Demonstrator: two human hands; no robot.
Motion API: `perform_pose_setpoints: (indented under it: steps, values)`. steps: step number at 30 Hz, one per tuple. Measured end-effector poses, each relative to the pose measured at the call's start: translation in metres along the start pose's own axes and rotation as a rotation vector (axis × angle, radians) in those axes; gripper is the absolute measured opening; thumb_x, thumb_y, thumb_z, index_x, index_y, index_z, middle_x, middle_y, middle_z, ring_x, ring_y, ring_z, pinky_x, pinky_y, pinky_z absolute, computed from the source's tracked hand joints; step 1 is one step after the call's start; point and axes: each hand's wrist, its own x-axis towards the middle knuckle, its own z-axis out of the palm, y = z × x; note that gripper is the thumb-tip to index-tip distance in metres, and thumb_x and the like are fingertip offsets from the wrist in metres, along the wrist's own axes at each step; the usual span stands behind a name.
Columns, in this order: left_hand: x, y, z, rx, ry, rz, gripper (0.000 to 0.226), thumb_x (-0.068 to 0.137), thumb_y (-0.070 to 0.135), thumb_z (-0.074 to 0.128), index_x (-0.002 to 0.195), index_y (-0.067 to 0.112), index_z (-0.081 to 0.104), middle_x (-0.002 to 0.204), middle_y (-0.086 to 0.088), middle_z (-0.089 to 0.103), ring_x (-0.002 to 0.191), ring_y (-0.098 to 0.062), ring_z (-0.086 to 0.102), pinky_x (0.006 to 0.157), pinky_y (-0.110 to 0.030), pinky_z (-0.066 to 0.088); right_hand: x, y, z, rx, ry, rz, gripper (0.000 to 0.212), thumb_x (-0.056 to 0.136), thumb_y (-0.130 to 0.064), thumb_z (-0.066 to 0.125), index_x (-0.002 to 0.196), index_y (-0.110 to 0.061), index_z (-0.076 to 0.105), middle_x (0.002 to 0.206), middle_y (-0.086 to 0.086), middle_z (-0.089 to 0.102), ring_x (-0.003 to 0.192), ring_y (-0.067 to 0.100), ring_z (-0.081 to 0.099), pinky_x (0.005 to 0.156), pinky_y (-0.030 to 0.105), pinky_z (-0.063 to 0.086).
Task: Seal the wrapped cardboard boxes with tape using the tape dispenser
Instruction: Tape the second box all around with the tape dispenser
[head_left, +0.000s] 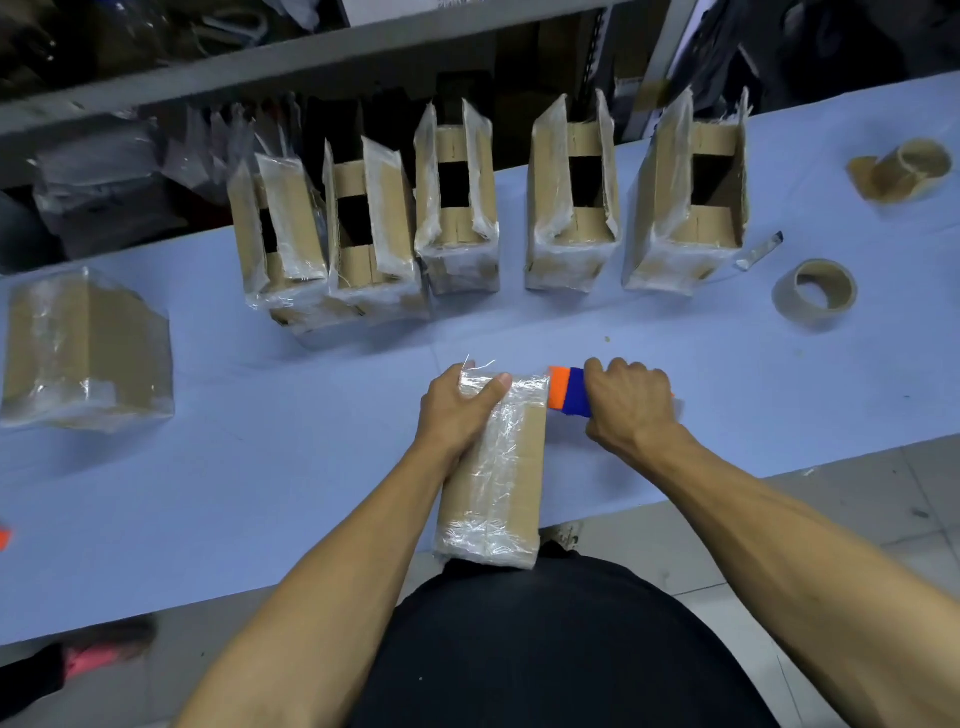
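A plastic-wrapped cardboard box (501, 478) lies lengthwise on the pale blue table (260, 467), its near end at the table's front edge. My left hand (460, 410) grips the box's far left corner, thumb laid across its top. Against the box's far right corner sits an orange and blue tape dispenser (569, 392), held in my right hand (631, 402). Most of the dispenser is hidden under that hand.
Several wrapped boxes with open flaps (457, 208) stand in a row along the table's far side. A closed wrapped box (85, 348) lies at the left. Two tape rolls (815, 293) (906, 169) and a strip-like tool (761, 249) are at the right. Shelving stands behind.
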Motion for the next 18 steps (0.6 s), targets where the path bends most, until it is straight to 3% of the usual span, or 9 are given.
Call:
perform_pose_setpoints:
  steps: [3, 5, 7, 10, 12, 14, 16, 18]
  values:
    - [-0.002, -0.002, -0.001, -0.020, 0.021, -0.029, 0.078, 0.071, 0.067, 0.072, 0.136, 0.027, 0.058, 0.138, 0.004, 0.061, 0.124, -0.018, 0.059, 0.106, -0.041, 0.049, 0.003, 0.007, 0.010, 0.076, 0.022, 0.122, 0.057, 0.081, -0.026, 0.070, 0.127, -0.008, 0.042, 0.110, 0.011, 0.057, 0.095, 0.030, 0.058, 0.069, 0.035, 0.038]
    - [-0.003, -0.005, -0.002, -0.061, 0.025, -0.035, 0.056, 0.085, 0.058, 0.068, 0.129, 0.025, 0.062, 0.133, 0.004, 0.063, 0.121, -0.017, 0.060, 0.107, -0.043, 0.048, 0.009, -0.001, 0.015, 0.147, 0.018, 0.125, 0.079, 0.084, -0.028, 0.068, 0.147, -0.003, 0.026, 0.124, 0.017, 0.051, 0.108, 0.035, 0.053, 0.081, 0.040, 0.042]
    - [-0.001, -0.009, -0.005, -0.118, 0.017, -0.024, 0.031, 0.098, 0.043, 0.059, 0.120, 0.023, 0.067, 0.124, 0.001, 0.067, 0.115, -0.018, 0.063, 0.107, -0.047, 0.048, 0.016, -0.016, 0.019, 0.253, -0.005, 0.095, 0.083, 0.087, -0.018, 0.060, 0.153, 0.000, 0.012, 0.134, 0.023, 0.043, 0.116, 0.039, 0.048, 0.092, 0.043, 0.041]
    - [-0.001, -0.013, -0.008, -0.119, 0.033, -0.011, 0.044, 0.100, 0.038, 0.057, 0.140, 0.021, 0.054, 0.136, 0.006, 0.058, 0.126, -0.014, 0.055, 0.110, -0.036, 0.045, 0.026, -0.032, 0.023, 0.344, -0.091, 0.026, 0.073, 0.090, -0.012, 0.056, 0.151, -0.001, 0.018, 0.130, 0.026, 0.045, 0.112, 0.040, 0.049, 0.088, 0.040, 0.038]
    - [-0.004, -0.014, -0.008, -0.117, 0.125, 0.017, 0.048, 0.097, 0.040, 0.064, 0.139, 0.022, 0.051, 0.130, 0.013, 0.053, 0.123, -0.008, 0.053, 0.101, -0.025, 0.043, 0.028, -0.035, 0.022, 0.497, 0.024, 0.018, 0.042, 0.093, -0.013, 0.051, 0.133, -0.002, 0.046, 0.114, 0.026, 0.055, 0.101, 0.039, 0.053, 0.078, 0.037, 0.034]
    - [-0.007, -0.015, -0.007, -0.106, 0.218, 0.034, 0.037, 0.093, 0.040, 0.068, 0.126, 0.024, 0.058, 0.119, 0.014, 0.060, 0.116, -0.008, 0.058, 0.092, -0.022, 0.044, 0.021, -0.034, 0.020, 0.791, 0.202, 0.141, 0.014, 0.091, -0.009, 0.049, 0.095, -0.010, 0.062, 0.087, 0.015, 0.059, 0.084, 0.033, 0.053, 0.068, 0.031, 0.026]
    - [-0.009, -0.014, -0.005, -0.145, 0.228, 0.031, 0.023, 0.093, 0.038, 0.067, 0.111, 0.024, 0.065, 0.107, 0.014, 0.068, 0.107, -0.012, 0.065, 0.091, -0.028, 0.052, 0.008, -0.039, 0.014, 1.206, 0.194, 0.205, 0.028, 0.090, -0.009, 0.048, 0.072, -0.027, 0.061, 0.071, -0.002, 0.054, 0.071, 0.019, 0.048, 0.067, 0.028, 0.029]
    - [-0.014, -0.012, -0.001, -0.201, 0.212, 0.021, 0.012, 0.094, 0.035, 0.064, 0.101, 0.027, 0.071, 0.098, 0.011, 0.072, 0.097, -0.014, 0.068, 0.092, -0.040, 0.056, -0.006, -0.049, 0.008, 1.410, 0.128, 0.173, 0.029, 0.092, -0.020, 0.052, 0.067, -0.028, 0.065, 0.062, -0.006, 0.056, 0.064, 0.014, 0.047, 0.064, 0.032, 0.037]
